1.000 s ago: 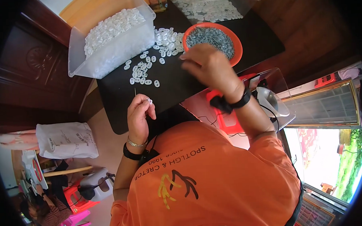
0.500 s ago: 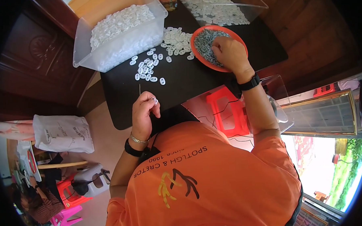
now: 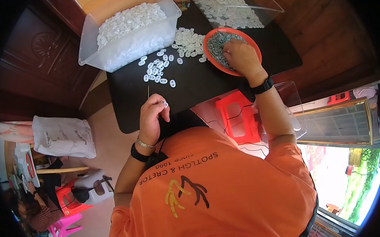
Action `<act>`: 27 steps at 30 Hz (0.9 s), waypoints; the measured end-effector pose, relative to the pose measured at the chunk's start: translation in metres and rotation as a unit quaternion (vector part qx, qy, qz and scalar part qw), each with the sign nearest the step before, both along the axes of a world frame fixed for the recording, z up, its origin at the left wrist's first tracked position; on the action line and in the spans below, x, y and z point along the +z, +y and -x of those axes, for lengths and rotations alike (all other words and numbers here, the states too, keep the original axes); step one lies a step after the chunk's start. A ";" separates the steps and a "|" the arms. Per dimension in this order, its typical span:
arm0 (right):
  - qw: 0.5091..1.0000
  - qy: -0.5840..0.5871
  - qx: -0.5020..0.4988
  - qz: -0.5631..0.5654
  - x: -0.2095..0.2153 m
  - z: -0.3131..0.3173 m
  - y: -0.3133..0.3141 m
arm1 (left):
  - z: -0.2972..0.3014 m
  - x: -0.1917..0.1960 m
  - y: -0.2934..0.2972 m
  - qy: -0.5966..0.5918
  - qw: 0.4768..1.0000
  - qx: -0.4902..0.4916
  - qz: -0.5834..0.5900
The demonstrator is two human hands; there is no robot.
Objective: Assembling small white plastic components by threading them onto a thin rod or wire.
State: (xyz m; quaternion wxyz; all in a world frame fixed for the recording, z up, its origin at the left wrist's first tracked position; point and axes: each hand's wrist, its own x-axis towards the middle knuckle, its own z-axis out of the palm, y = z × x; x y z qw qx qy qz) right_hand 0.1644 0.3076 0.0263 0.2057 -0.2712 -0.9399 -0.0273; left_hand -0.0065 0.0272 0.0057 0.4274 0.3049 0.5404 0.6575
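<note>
Translucent bin (image 3: 92, 59), far left: heaped with white oval pieces (image 3: 131, 25). Judged to be stock awaiting work; not verified.

Left hand (image 3: 152, 116): thumb and forefinger pinched on 1 small white item (image 3: 165, 104). A thin rod (image 3: 148, 92) projects upward from the same hand; its lower end is hidden.

Black table (image 3: 128, 106): a loose cluster (image 3: 156, 69) of ovals lies ahead of that hand, with a denser heap (image 3: 190, 43) between bin and bowl. Whether either lot is worked cannot be determined.

Orange bowl (image 3: 206, 54): grey metal parts (image 3: 215, 45), supply ample. Right hand (image 3: 241, 57): fingers curled down among them; cannot tell whether any part is grasped.

Clear tray (image 3: 270, 10), far right: many flat whitish pieces (image 3: 234, 17) show within or through it. Possibly completed output; unconfirmed.

Progress: 1 item in hand, judged unfinished, with the hands apart. 0 units can be certified complete. Outstanding quantity judged large.
</note>
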 end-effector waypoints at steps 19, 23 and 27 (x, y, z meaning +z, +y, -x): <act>0.905 0.309 0.036 0.289 0.004 -0.005 0.010 | 0.002 -0.002 0.000 -0.009 1.000 -0.009 -0.010; 0.884 0.304 0.013 0.355 0.008 -0.006 0.009 | 0.002 -0.004 -0.001 -0.007 1.000 -0.009 -0.009; 0.942 0.265 -0.014 0.207 0.011 -0.004 0.000 | 0.002 -0.004 -0.002 -0.005 1.000 -0.007 -0.014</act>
